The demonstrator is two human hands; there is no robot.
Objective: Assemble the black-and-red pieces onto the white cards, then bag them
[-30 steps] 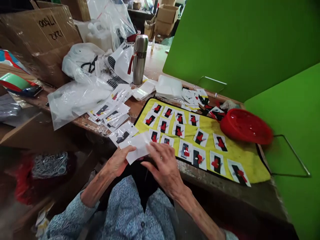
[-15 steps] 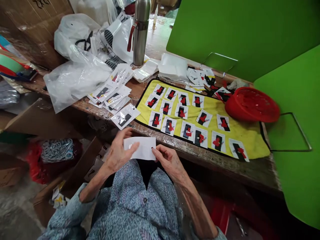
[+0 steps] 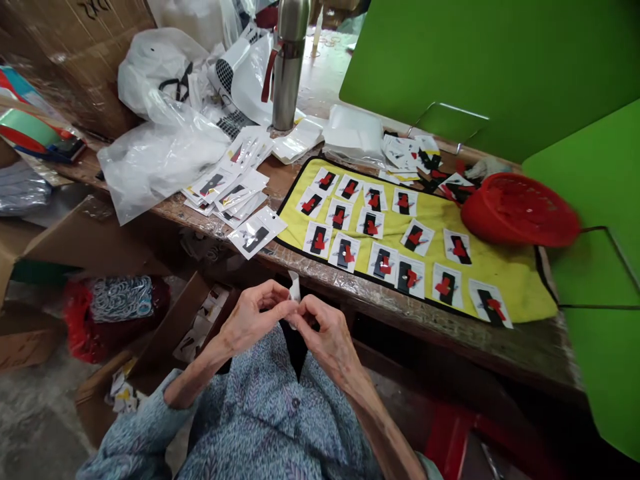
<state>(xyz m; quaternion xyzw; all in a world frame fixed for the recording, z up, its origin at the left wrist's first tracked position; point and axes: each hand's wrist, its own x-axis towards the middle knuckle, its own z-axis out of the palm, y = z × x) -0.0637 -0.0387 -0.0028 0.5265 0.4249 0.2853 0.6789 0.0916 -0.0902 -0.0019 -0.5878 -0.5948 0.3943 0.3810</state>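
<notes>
Green panels (image 3: pixel 450 60) are set up along the back and right of a pretty cluttered wooden desk (image 3: pixel 530 347), and a yellow cloth (image 3: pixel 525 283) with dark edging is spread over its front. Loose rows of small white cards (image 3: pixel 371 225) are laid out on the cloth, each one marked with black and red. A red basket (image 3: pixel 525 210) is parked at the cloth's right end.

Now for the action: a white slip (image 3: pixel 295 287) is being held just off the front edge of the desk, above the lap. It's pinched in the fingertips of the left hand (image 3: pixel 257 317) and the right hand (image 3: pixel 323 327), which are brought together so closely that they touch or nearly do. Only the top end can be seen poking up; most of it is hidden by the fingers, so what's inside, if anything, can't be made out.

Some packaged cards (image 3: pixel 255 233) are piled by the cloth's left side, with a crumpled plastic bag (image 3: pixel 160 160) dumped next to them. Behind that pile, a steel flask (image 3: pixel 287 80) is stood upright. Down on the left, a bunch of metal rings (image 3: pixel 123 299) is kept in a red bag (image 3: pixel 80 327) below desk level.
</notes>
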